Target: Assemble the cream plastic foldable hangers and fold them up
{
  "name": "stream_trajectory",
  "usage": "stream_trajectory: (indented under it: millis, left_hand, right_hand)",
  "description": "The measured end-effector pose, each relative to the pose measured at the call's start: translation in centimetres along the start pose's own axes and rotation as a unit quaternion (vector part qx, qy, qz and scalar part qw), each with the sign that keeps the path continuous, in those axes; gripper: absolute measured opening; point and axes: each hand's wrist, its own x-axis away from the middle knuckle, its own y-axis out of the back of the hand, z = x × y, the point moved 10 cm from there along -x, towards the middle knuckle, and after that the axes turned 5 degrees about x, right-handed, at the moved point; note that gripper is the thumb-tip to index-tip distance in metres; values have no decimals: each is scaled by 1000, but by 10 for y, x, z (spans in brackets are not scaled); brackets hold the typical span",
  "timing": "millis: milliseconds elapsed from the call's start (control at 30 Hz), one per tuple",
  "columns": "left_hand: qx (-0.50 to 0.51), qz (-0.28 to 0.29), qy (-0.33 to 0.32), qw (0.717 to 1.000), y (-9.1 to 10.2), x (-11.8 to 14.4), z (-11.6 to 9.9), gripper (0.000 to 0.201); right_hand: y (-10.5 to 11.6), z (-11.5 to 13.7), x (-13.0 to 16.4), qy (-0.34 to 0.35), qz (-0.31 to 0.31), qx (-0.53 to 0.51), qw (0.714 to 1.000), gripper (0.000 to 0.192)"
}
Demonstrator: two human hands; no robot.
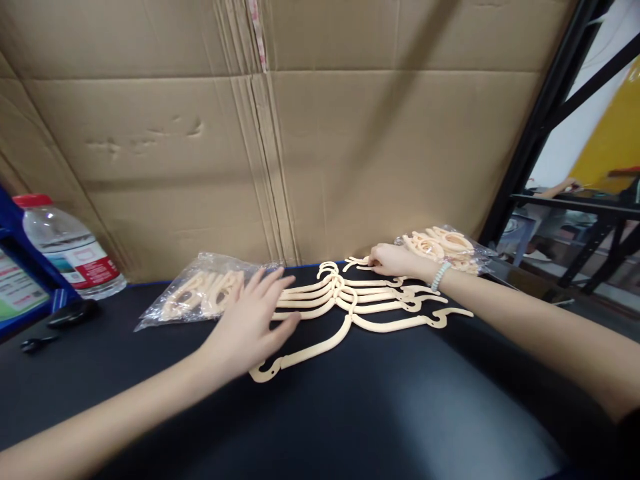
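Observation:
Several cream plastic folding hangers lie unfolded in an overlapping row on the black tabletop, their hooks gathered near the middle. My left hand is open, fingers spread, over the left arms of the hangers and hiding their ends. At the back, my right hand has its fingers closed on a cream hanger piece, partly hidden by the hand. A pale beaded bracelet circles the right wrist. The nearest hanger sits a little apart from the row, closer to me.
Clear plastic bags of folded hanger parts lie at left and at right. A red-capped water bottle and a black object are on the left. Cardboard stands behind; a black metal frame rises at right. Another person's arm shows beyond.

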Motion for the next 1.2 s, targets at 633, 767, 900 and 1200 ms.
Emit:
stream_trajectory:
  millis: [633, 767, 900, 1200]
  left_hand:
    - [673, 181, 84, 713, -42, 39, -56, 17]
    - [713, 187, 147, 659, -47, 42, -46, 18]
    - [727, 174, 200, 633, -56, 44, -31, 22]
    - [718, 141, 176, 659, -58, 50, -17, 24]
  right_hand:
    - [31, 178, 50, 153, 97, -496, 849, 10]
    - [27, 164, 41, 128, 90, -566, 809, 13]
    - [29, 138, 39, 93, 50, -494, 863, 20]
    - [-5, 87, 66, 77, 33, -93, 992, 9]
